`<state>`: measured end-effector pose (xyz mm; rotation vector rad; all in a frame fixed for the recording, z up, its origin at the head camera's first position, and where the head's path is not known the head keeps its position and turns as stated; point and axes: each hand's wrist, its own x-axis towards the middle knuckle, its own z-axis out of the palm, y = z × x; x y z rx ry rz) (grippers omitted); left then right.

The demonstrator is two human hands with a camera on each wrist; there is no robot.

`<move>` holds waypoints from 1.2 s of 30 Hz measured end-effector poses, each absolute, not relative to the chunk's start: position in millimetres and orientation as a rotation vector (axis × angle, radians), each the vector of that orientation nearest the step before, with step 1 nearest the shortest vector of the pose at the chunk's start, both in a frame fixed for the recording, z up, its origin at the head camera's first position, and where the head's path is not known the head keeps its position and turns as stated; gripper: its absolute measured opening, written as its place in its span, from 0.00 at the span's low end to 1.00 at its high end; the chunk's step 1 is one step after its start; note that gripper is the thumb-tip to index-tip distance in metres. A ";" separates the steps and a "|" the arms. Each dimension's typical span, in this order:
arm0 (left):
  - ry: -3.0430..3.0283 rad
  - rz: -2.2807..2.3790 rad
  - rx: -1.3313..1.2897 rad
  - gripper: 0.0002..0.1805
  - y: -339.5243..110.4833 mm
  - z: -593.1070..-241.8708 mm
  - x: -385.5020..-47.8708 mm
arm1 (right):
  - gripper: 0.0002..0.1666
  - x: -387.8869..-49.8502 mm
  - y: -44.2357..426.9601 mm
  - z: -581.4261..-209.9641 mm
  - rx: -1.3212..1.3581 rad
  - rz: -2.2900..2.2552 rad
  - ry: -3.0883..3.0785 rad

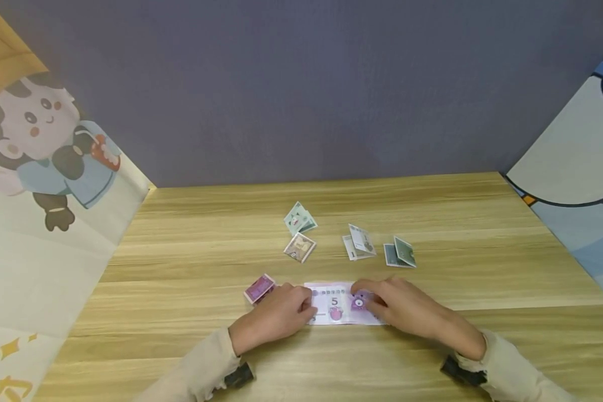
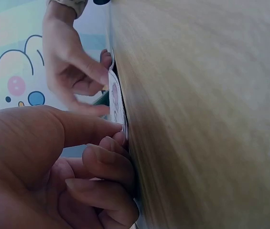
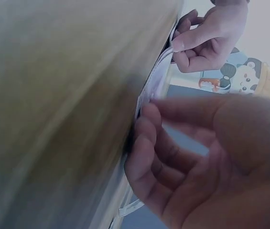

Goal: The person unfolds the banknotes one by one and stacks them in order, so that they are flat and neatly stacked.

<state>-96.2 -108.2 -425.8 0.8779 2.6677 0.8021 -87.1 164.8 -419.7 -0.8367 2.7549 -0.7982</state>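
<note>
A light purple note (image 1: 335, 306) marked 5 lies lengthwise near the table's front. My left hand (image 1: 276, 314) pinches its left end between thumb and fingers; the left wrist view shows the thumb meeting the fingers at the note (image 2: 115, 95). Over the right part is my right hand (image 1: 407, 310), its index finger and thumb apart and touching the note. In the right wrist view the right hand (image 3: 192, 157) has its thumb blurred beside the note (image 3: 157, 78), and its other fingers bend near the table. Beside my left knuckles sits a folded magenta note (image 1: 259, 288).
Farther back on the wooden table (image 1: 181, 245) are a folded green note (image 1: 297, 219), a folded brown note (image 1: 300, 247), a half-open pale note (image 1: 362, 240) and a folded dark green note (image 1: 404, 252). A dark panel (image 1: 306, 95) stands behind, with patterned side panels.
</note>
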 end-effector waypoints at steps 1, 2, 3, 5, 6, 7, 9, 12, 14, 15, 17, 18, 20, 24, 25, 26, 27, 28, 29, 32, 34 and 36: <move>2.667 0.801 0.879 0.20 -108.2 -425.9 -96.3 | 0.19 -86.7 164.4 -419.4 -0.874 -0.774 2.738; 2.667 0.799 0.879 0.20 -108.2 -426.0 -96.4 | 0.21 -86.2 164.1 -419.1 -0.904 -0.749 2.722; 2.667 0.799 0.879 0.20 -108.2 -426.2 -96.5 | 0.22 -86.1 163.8 -418.9 -0.926 -0.727 2.710; 2.668 0.797 0.883 0.20 -108.3 -426.3 -96.6 | 0.23 -85.7 163.3 -418.9 -0.933 -0.690 2.697; 2.670 0.796 0.886 0.20 -108.4 -426.2 -96.6 | 0.23 -85.8 163.2 -418.8 -0.936 -0.675 2.698; 2.671 0.795 0.887 0.20 -108.6 -426.3 -96.6 | 0.23 -85.9 163.0 -419.0 -0.935 -0.664 2.696; 2.670 0.797 0.891 0.20 -108.9 -426.5 -96.8 | 0.23 -86.4 162.9 -419.6 -0.929 -0.656 2.689; 2.661 0.806 0.885 0.21 -109.2 -426.7 -97.2 | 0.23 -86.7 163.0 -420.4 -0.929 -0.658 2.685; 2.651 0.816 0.880 0.21 -109.3 -426.9 -97.4 | 0.23 -86.6 163.4 -420.8 -0.938 -0.669 2.684; 2.646 0.822 0.875 0.21 -109.3 -426.9 -97.5 | 0.23 -86.5 163.6 -420.9 -0.944 -0.674 2.685; 2.637 0.832 0.869 0.21 -109.4 -427.2 -97.7 | 0.23 -86.5 164.2 -421.2 -0.955 -0.681 2.682; 2.636 0.833 0.868 0.21 -109.4 -427.3 -97.7 | 0.24 -86.5 164.5 -421.2 -0.955 -0.686 2.680; 2.635 0.826 0.867 0.21 -109.4 -427.3 -97.7 | 0.24 -86.2 165.4 -421.0 -0.948 -0.694 2.676; 2.648 0.770 0.888 0.19 -109.0 -425.8 -96.5 | 0.25 -86.1 167.0 -418.8 -0.921 -0.721 2.654; 2.651 0.755 0.893 0.19 -108.8 -425.3 -95.8 | 0.25 -86.2 167.4 -418.3 -0.919 -0.728 2.650; 2.652 0.741 0.895 0.18 -108.5 -424.9 -95.0 | 0.25 -86.5 167.7 -418.0 -0.923 -0.735 2.647; 2.654 0.728 0.901 0.18 -108.3 -424.4 -94.0 | 0.25 -86.5 168.0 -417.8 -0.924 -0.742 2.645; 2.653 0.720 0.901 0.18 -108.2 -423.6 -92.8 | 0.24 -86.6 168.3 -417.8 -0.927 -0.748 2.646; 2.649 0.717 0.899 0.17 -108.3 -423.0 -91.7 | 0.24 -86.6 168.4 -417.7 -0.930 -0.756 2.646; 2.634 0.711 0.907 0.16 -108.9 -419.1 -88.4 | 0.23 -87.5 169.6 -417.2 -0.931 -0.790 2.648; 2.625 0.709 0.922 0.16 -110.2 -414.2 -86.5 | 0.22 -88.7 170.2 -415.2 -0.918 -0.809 2.648; 2.621 0.714 0.935 0.15 -112.2 -407.9 -86.5 | 0.20 -90.1 171.0 -411.9 -0.903 -0.822 2.655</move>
